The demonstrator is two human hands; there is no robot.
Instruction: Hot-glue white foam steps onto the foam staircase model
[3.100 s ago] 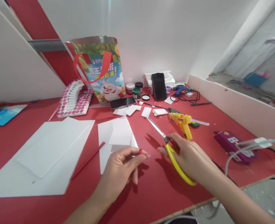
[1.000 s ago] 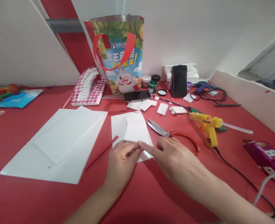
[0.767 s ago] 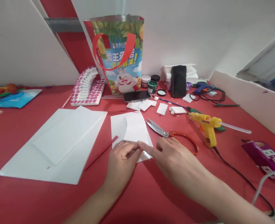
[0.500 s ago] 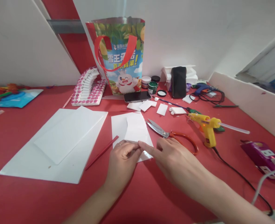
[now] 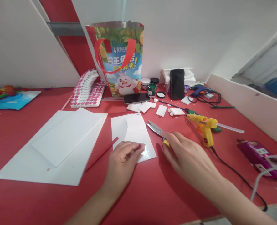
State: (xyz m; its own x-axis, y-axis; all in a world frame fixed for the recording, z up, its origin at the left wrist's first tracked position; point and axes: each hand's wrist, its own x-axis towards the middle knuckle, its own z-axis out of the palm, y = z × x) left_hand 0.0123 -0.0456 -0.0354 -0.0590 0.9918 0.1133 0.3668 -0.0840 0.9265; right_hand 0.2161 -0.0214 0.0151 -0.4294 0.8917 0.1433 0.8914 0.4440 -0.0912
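My left hand (image 5: 124, 156) is over the near part of a small white board (image 5: 116, 127), its thumb and index finger pinched together. What they hold, if anything, is hidden. A folded white piece of paper or card (image 5: 135, 129) lies on this board, just beyond the fingers. My right hand (image 5: 184, 150) is curled over the handle end of the scissors (image 5: 155, 128), whose blades point toward the board. Between its thumb and fingers shows a small yellow object (image 5: 166, 142), mostly covered. A thin red stick (image 5: 102, 153) lies left of my left hand.
Larger white boards (image 5: 46, 173) lie at left. A yellow glue gun (image 5: 206, 128) stands right, its cord running forward. Behind are a printed bag (image 5: 121, 65), a pink-and-white model (image 5: 86, 97), paint jars (image 5: 151, 89), phones (image 5: 177, 84) and small white pieces (image 5: 161, 110). A purple box (image 5: 260, 157) sits far right.
My right hand has moved away from my left fingertips, rightward to the scissors' handles, which it now covers. A yellow object shows in its fingers. My left hand stays pinched in place.
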